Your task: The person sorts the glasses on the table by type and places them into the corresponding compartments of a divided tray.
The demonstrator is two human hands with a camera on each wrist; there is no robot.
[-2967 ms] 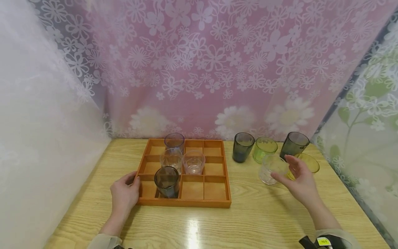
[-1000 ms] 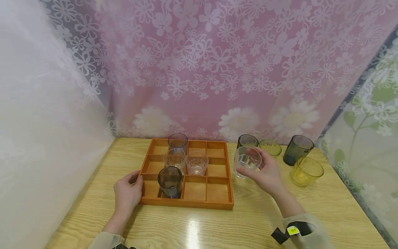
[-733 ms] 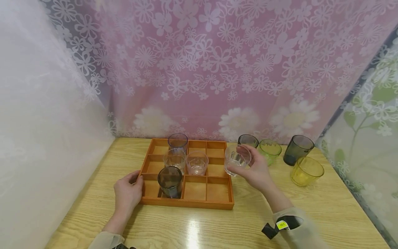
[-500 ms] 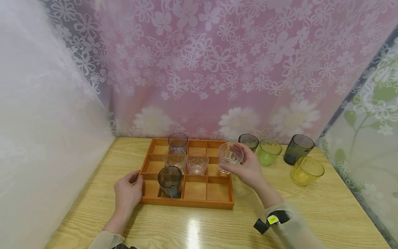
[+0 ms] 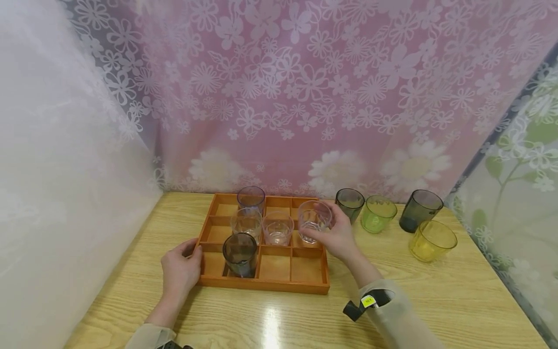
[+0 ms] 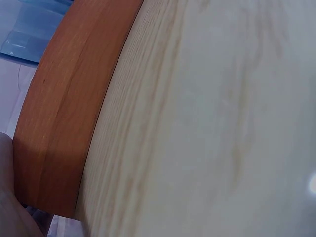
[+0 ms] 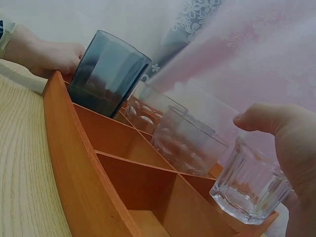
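Note:
My right hand (image 5: 337,235) grips a clear glass tumbler (image 5: 313,223) upright at the right column, middle row, of an orange-brown wooden divided tray (image 5: 279,286). The right wrist view has this tumbler (image 7: 249,182) with its base near the dividers; whether it touches the bottom cannot be told. My left hand (image 5: 179,269) holds the tray's left side, thumb over the rim. In the tray stand a dark grey glass (image 5: 240,254), a clear glass (image 5: 247,225), a pinkish clear glass (image 5: 277,230) and a blue-tinted glass (image 5: 251,199).
Right of the tray on the wooden table (image 5: 279,320) stand a dark grey glass (image 5: 350,204), a green glass (image 5: 378,214), another dark grey glass (image 5: 420,211) and a yellow glass (image 5: 432,241). A pink floral curtain (image 5: 279,97) hangs behind the table.
My right hand has taken the clear tumbler from among the glasses on the right and carried it left to over the tray's right column. The left hand stays on the tray.

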